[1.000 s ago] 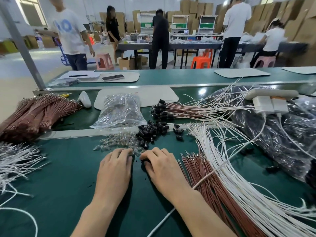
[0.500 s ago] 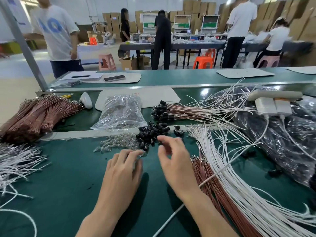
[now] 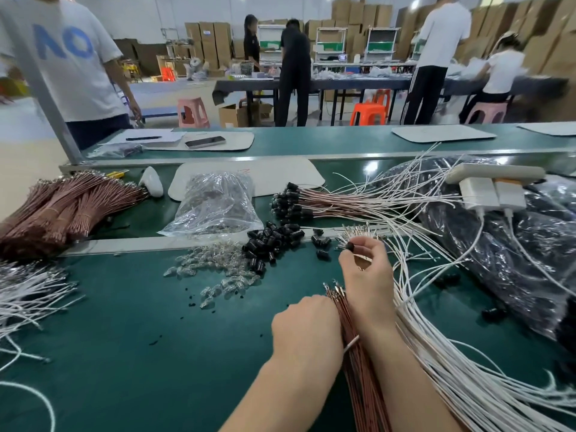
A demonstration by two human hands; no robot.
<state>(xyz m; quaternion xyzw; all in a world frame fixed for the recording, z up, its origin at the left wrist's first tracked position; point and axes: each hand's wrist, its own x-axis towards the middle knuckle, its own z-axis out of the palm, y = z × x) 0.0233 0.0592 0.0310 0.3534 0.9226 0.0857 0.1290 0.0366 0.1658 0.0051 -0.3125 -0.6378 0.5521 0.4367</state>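
Plenty of bare green bench (image 3: 131,353) from the near edge up through the middle. Clear bulbs (image 3: 215,269) and black caps (image 3: 271,241) clutter the far edge. Brown wires (image 3: 361,369) and white wires (image 3: 452,353) fill the right side, and loose white ends (image 3: 28,291) crowd the left edge

Small blk cap (image 3: 350,245) held aloft; brown wire bundle (image 3: 363,385) lies flat nearby.
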